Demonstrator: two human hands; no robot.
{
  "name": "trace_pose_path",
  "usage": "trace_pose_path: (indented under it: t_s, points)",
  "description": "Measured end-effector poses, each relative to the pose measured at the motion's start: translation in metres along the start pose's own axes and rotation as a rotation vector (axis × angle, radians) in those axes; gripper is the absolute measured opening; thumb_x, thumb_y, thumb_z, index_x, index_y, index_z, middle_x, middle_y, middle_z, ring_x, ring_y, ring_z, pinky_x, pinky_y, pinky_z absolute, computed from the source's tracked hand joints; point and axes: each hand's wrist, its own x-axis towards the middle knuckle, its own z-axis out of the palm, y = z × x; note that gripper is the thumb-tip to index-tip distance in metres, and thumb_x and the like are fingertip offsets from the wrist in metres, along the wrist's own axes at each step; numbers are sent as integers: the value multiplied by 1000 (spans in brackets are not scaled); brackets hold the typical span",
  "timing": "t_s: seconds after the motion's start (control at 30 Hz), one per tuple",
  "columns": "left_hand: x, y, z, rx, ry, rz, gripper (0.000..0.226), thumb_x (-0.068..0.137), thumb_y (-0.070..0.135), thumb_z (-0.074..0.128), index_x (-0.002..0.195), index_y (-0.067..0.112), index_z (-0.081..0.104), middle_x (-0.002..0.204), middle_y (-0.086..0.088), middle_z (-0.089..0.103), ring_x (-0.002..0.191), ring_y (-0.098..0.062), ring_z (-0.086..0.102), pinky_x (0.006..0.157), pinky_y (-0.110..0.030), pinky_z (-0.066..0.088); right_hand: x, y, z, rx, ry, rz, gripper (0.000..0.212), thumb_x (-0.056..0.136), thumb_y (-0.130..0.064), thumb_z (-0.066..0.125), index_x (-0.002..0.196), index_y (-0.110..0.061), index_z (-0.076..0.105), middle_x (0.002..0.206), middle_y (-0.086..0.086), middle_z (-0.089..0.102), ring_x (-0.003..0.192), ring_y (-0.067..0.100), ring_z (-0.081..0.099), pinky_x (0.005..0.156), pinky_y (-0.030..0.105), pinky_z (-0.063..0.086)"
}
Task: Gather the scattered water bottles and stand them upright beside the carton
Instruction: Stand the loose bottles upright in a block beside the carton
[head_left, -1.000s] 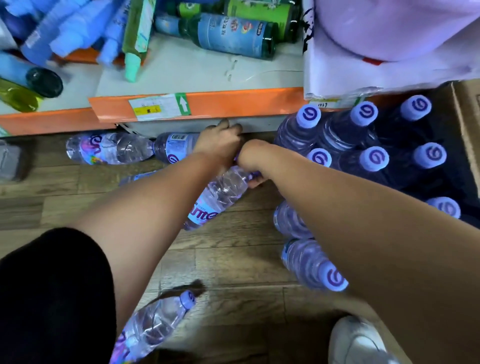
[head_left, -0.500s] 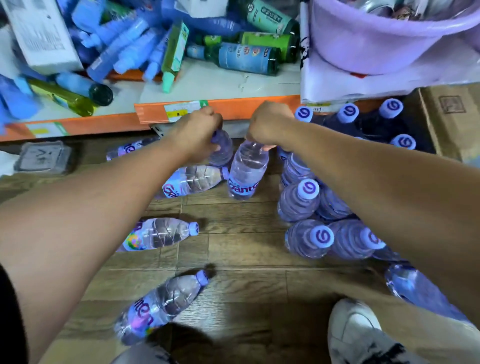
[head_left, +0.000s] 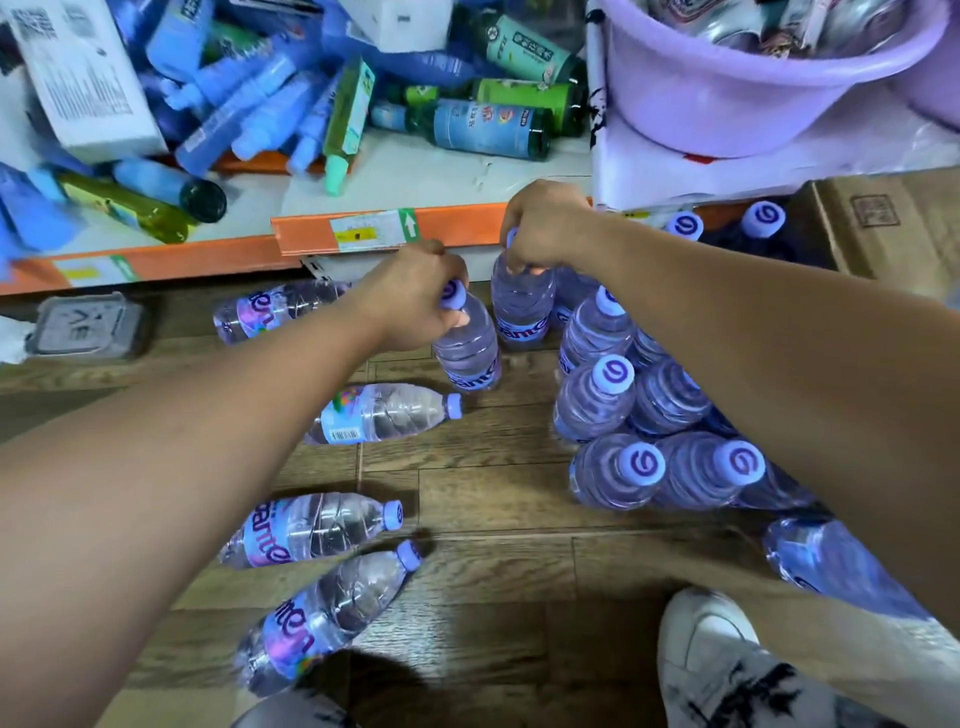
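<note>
My left hand (head_left: 415, 299) grips the purple cap end of an upright water bottle (head_left: 470, 348) on the wooden floor. My right hand (head_left: 543, 226) holds the top of a second upright bottle (head_left: 522, 306) just behind it. Both stand at the left edge of a cluster of upright bottles (head_left: 613, 395) that runs toward the brown carton (head_left: 883, 223) at the upper right. Several bottles still lie on their sides: one near the shelf (head_left: 270, 309), one mid-floor (head_left: 382, 413), and two closer to me (head_left: 311, 530) (head_left: 327, 618).
An orange-edged shelf (head_left: 363, 234) piled with blue tubes and green bottles overhangs the floor ahead. A purple basin (head_left: 727, 98) sits on it at the right. A grey lidded box (head_left: 85, 325) lies at the left. My white shoe (head_left: 711, 660) is at the bottom right.
My left hand has lifted a lying bottle and stood it upright beside the one in my right hand. The camera view has tilted back, so more floor shows.
</note>
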Motion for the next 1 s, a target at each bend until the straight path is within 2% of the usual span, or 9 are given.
trace_pose_path:
  t_s: [0.07, 0.1, 0.17, 0.2, 0.27, 0.47, 0.53, 0.73, 1.0]
  points:
    - [1, 6, 3, -6, 0, 5, 33, 80, 25, 70, 107, 7, 65, 107, -17, 58, 105, -32, 57, 90, -33, 44, 3, 0, 0, 9, 13, 13, 27, 80, -10, 65, 105, -2, 67, 79, 7, 61, 39, 6, 55, 41, 11, 47]
    - [3, 9, 5, -1, -5, 2, 34, 81, 27, 70, 107, 6, 65, 106, -17, 59, 103, -32, 57, 89, -33, 44, 4, 1, 1, 5, 33, 10, 28, 79, -9, 65, 105, 0, 68, 81, 8, 64, 42, 3, 58, 51, 10, 53]
    - [6, 15, 10, -10, -12, -5, 35, 81, 31, 70, 106, 7, 65, 104, -16, 59, 100, -33, 58, 87, -34, 46, 6, 2, 5, -12, 66, 18, 33, 78, -8, 63, 109, -1, 69, 85, 8, 64, 68, 13, 60, 82, 25, 59]
    - [8, 18, 12, -22, -18, -10, 35, 80, 32, 70, 107, 9, 65, 105, -16, 58, 99, -34, 59, 86, -34, 47, 7, 2, 8, -5, 69, 30, 34, 78, -7, 62, 110, -2, 70, 84, 7, 61, 74, 16, 58, 88, 31, 57]
    - [11, 25, 17, -43, -30, -8, 36, 80, 31, 70, 109, 10, 64, 107, -15, 57, 99, -34, 59, 89, -34, 47, 8, 6, 9, 7, 52, 49, 33, 78, -8, 61, 110, -3, 70, 82, 7, 59, 77, 18, 57, 86, 29, 56]
    - [15, 41, 23, -88, -23, 13, 40, 84, 28, 68, 118, 10, 57, 118, -13, 53, 106, -32, 55, 93, -33, 42, 9, 11, 9, -40, 15, 59, 32, 80, -7, 60, 111, -4, 68, 98, 13, 66, 81, 21, 55, 54, 23, 42]
    - [17, 44, 24, -100, -16, 18, 41, 84, 27, 68, 118, 9, 55, 123, -12, 52, 110, -31, 54, 95, -33, 42, 9, 9, 7, -41, 11, 57, 33, 81, -5, 56, 111, -4, 67, 92, 11, 59, 78, 22, 51, 47, 22, 37]
    - [28, 62, 33, -147, 39, -24, 64, 81, 34, 70, 137, 13, 47, 134, -12, 51, 124, -28, 50, 106, -34, 40, 12, 13, 5, 38, 40, 61, 35, 89, -7, 44, 120, -4, 61, 120, 14, 62, 89, 22, 52, 75, 28, 45]
    - [23, 69, 39, -270, 142, -108, 58, 82, 31, 70, 135, 20, 50, 136, -8, 48, 121, -27, 53, 104, -33, 42, 14, 13, 4, 165, 0, 83, 33, 86, -14, 58, 116, -4, 66, 93, 10, 59, 83, 20, 52, 70, 26, 42]
